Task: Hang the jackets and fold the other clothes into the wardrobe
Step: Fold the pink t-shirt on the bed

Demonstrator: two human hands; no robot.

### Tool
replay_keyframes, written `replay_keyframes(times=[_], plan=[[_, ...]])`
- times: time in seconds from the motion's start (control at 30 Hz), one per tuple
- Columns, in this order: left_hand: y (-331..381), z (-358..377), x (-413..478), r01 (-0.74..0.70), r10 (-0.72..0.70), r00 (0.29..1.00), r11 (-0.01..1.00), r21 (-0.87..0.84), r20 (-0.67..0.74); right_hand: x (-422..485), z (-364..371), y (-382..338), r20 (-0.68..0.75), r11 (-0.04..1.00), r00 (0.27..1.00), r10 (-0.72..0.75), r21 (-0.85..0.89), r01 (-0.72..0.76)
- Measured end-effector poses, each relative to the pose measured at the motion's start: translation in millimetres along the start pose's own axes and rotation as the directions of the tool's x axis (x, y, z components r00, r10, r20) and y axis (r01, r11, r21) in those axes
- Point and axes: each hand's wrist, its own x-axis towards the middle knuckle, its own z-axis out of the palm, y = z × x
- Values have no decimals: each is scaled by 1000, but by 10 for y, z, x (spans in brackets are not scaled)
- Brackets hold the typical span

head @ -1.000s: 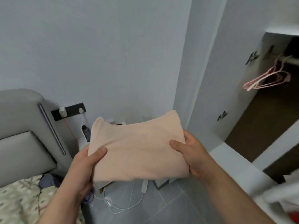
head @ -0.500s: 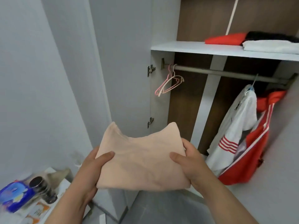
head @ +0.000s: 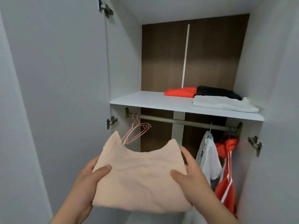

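Top [head: 140, 183]: pink, folded flat, held below the shelf [head: 145, 101] and in front of it; not yet on it
Left hand [head: 87, 180]: grips the top's left edge, thumb above, fingers beneath
Right hand [head: 192, 178]: grips the right edge the same way
Why held so: a hand on each side keeps the fold flat and together, ready to go in as one piece
Heading: neckline leads, pointing toward the shelf; long axis runs hand to hand, roughly along the shelf's front edge
On shelf: red fold [head: 179, 91], black fold [head: 216, 92], white fold [head: 223, 104], all at its right end — its left half looks the likely landing spot
Under shelf: rail [head: 178, 121]; hangers [head: 137, 130] at left; white jacket [head: 208, 156] and red jacket [head: 226, 175] hung at right
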Motion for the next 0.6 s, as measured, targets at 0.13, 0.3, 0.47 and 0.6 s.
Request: replay_keyframes(times=[0.13,0.3,0.47,0.6], plan=[[243,207,507,-93,92,995,994,48,40,373,-188,-211,-58,993,993,-105,-63,102],[675,478,1284,-227,217,969,971,80,116,971,-321,-540,-124,972,975,-186,-172,163],[1035,720,2247,-344,326,928,936,79,179,1712,-443,-955,-216,948,938,-273,-229,223],[1061,927,3040,-375,350,919,918,131,181,2369,-512,-1124,-270,944,919,-287,-246,222]])
